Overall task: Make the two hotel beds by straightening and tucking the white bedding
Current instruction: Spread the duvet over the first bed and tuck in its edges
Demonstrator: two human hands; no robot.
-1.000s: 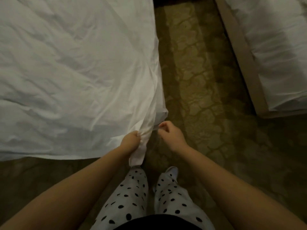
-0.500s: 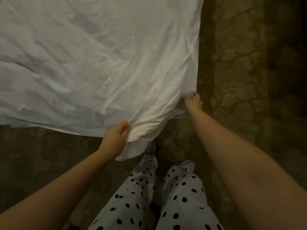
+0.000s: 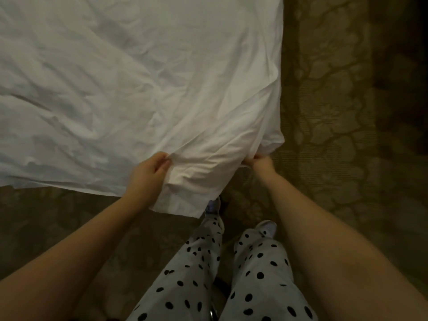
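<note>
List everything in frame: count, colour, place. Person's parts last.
white sheet: 1, white and creased, covers the bed across the upper left; its near-right corner hangs loose over the floor.
carpet: 1, olive-brown with a leaf-like pattern, along the right side and below the bed.
trousers: 1 pair, pale with black dots, bottom centre.
shoes: 2, light-coloured, on the carpet near the hanging corner; the left one is partly hidden by the sheet.
left hand: 1, grips a fold of the sheet at the bed's near edge.
right hand: 1, pinches the sheet at the bed's near-right corner.
</note>
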